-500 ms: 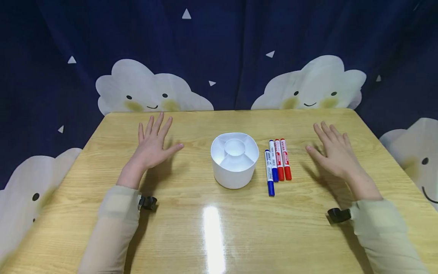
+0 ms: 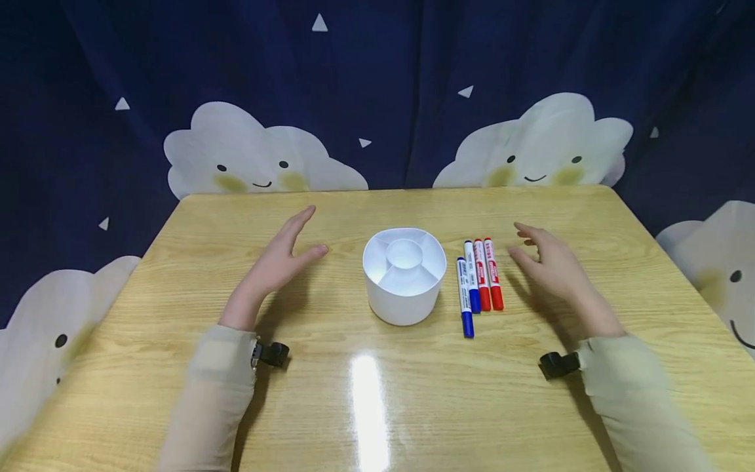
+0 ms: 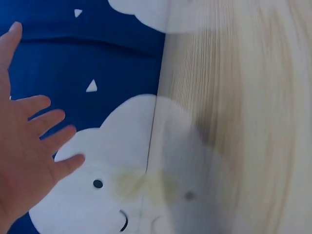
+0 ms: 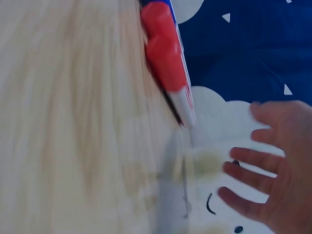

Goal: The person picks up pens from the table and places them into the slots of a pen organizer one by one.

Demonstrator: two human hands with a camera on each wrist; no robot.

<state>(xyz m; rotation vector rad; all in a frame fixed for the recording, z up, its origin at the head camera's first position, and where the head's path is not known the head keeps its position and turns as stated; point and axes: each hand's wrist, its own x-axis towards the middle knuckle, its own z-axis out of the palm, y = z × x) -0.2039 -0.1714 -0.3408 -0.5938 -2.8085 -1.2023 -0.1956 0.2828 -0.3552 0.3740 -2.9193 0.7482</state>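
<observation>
1. Dark blue curtain (image 2: 383, 78) with smiling white clouds (image 2: 265, 154) hangs behind a pale wooden tabletop (image 2: 307, 419).
2. White round holder (image 2: 404, 305) stands upright near the middle, its compartments ringing a round centre; two blue markers (image 2: 465, 295) and two red markers (image 2: 494, 278) lie side by side just right of it, the leftmost blue one nearer the person.
3. Left hand (image 2: 274, 262) is above the tabletop, left of the holder, fingers extended, grasping nothing; right hand (image 2: 554, 265) is beside the red markers, fingers relaxed, thumb apart, also grasping nothing.
</observation>
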